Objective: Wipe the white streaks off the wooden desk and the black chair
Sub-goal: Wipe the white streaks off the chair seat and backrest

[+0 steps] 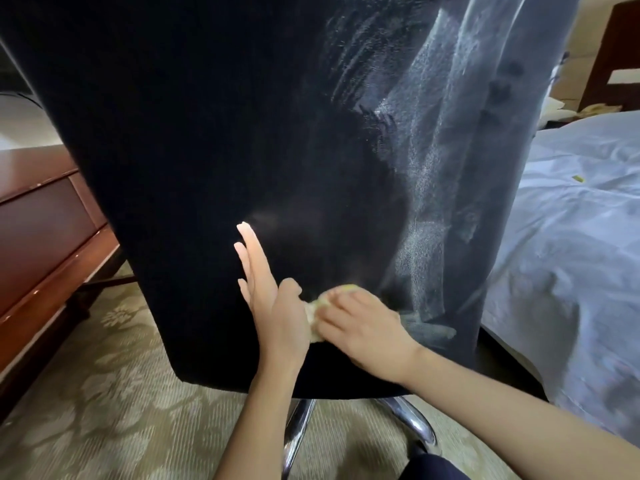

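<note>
Our right grip (363, 327) bears down on a yellow cloth (320, 304), fingers bent over it, low on the back of the black chair (173, 133). Our left grip (273, 299) lies released, fingers flat on the chair just left of the cloth. We judge the chair step half done: white streaks (433, 150) cover the chair's right side. Next the cloth must sweep right and upward with firm pressure. The wooden desk (38, 220) stands left of the chair.
</note>
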`<state>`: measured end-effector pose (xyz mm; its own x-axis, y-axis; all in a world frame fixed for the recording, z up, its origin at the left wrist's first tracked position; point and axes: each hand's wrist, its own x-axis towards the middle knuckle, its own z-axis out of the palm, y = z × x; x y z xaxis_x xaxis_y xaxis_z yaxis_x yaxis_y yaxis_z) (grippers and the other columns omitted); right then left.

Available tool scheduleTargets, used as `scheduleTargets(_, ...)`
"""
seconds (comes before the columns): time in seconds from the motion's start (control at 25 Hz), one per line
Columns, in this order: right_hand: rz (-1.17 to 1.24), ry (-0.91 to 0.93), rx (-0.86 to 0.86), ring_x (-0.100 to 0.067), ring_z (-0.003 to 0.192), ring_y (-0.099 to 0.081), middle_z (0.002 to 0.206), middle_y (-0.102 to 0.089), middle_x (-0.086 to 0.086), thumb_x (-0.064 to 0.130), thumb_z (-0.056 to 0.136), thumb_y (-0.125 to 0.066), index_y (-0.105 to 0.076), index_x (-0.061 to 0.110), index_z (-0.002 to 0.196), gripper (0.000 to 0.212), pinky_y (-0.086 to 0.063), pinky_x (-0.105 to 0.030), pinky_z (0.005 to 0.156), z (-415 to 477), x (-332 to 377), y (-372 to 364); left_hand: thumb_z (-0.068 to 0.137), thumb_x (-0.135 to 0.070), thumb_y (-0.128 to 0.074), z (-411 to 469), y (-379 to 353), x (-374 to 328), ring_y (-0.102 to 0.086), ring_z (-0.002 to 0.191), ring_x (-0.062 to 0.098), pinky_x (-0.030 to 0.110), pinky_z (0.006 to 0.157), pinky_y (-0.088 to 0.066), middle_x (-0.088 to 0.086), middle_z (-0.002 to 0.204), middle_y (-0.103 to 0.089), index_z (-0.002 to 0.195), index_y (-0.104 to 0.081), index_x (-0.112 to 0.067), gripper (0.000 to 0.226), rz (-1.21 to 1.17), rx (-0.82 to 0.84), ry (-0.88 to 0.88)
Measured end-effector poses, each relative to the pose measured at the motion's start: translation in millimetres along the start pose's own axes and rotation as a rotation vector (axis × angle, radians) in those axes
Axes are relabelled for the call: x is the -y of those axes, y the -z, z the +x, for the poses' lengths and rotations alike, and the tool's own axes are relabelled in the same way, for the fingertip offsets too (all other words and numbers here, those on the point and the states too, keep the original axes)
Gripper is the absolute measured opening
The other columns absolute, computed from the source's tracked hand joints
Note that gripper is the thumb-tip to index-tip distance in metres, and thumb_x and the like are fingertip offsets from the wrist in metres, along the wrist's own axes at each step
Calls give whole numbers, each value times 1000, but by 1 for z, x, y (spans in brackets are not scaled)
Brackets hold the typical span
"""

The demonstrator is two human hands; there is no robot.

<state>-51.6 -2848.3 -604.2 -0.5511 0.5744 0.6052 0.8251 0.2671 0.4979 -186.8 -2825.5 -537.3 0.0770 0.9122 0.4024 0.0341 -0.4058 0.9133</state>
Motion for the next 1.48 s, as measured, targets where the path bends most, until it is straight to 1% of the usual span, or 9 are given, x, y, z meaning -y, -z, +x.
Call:
scheduleTargets(0.12,-19,108,97,-20,82,-43,86,-60,3,11,93,-45,-61,18,85,19,-41,-31,77,-57,3,-11,79,12,-36,-2,-4,-3,15,139,-7,37,118,11,-25,154,7,150,-1,-35,92,78,9,-60)
scheduleTargets(0.32,-39,139,116,-19,75,-45,91,-63,3,9,94,-45,-62,17,87,21,-42,-29,77,-92,-27,8,67,-6,-31,-14,-26,-7,25,139,-4,34,116,13,-25,152,18,148,4,-37,93,213,108,-244)
scheduleTargets(0.56,-56,-42,-138,-30,90,-54,104,-63,-5,8,102,-33,-56,10,104,22,-46,-38,91,-57,-91,54,66,-6,-28,-16,-37,-4,33,137,2,42,113,20,-18,148,35,145,20,-34,97,450,143,-315)
scheduleTargets(0.68,-78,-113,-319,-32,98,-52,103,-65,-10,4,95,-46,-65,3,100,19,-38,-30,96,-25,-116,77,67,-3,-29,-16,-36,-1,33,137,2,45,112,20,-21,144,40,142,25,-34,97,504,161,-317)
scheduleTargets(0.76,-110,-169,-433,-31,94,-51,98,-66,-13,-6,90,-51,-67,2,95,18,-40,-30,91,-2,-125,87,67,-4,-29,-16,-36,1,34,137,2,45,112,20,-20,143,42,142,27,-31,97,508,175,-312)
scheduleTargets(0.96,-42,-382,-579,-28,91,-46,100,-65,-11,-17,71,-54,-66,2,97,34,-39,-29,90,36,-117,91,67,-7,-27,-14,-36,5,34,137,3,43,112,18,-21,142,44,141,28,-30,95,509,185,-314)
scheduleTargets(1.08,-8,-291,-500,-29,92,-50,97,-65,-11,-9,78,-61,-69,3,95,22,-37,-26,89,18,-89,65,67,-8,-26,-11,-32,8,33,137,1,42,113,18,-23,142,43,140,27,-31,94,498,189,-320)
scheduleTargets(1.28,95,-143,-154,-28,91,-46,105,-53,-3,10,93,-45,-58,12,104,17,-39,-35,93,-65,-50,14,68,-6,-25,-9,-29,11,32,138,2,40,113,18,-21,144,41,141,28,-30,94,496,194,-354)
scheduleTargets(1.48,-78,54,184,-19,80,-49,88,-61,3,7,82,-55,-66,17,85,15,-43,-31,87,-115,-17,-4,71,-7,-26,-7,-31,19,33,138,6,41,112,18,-16,144,44,141,31,-23,92,633,159,-392)
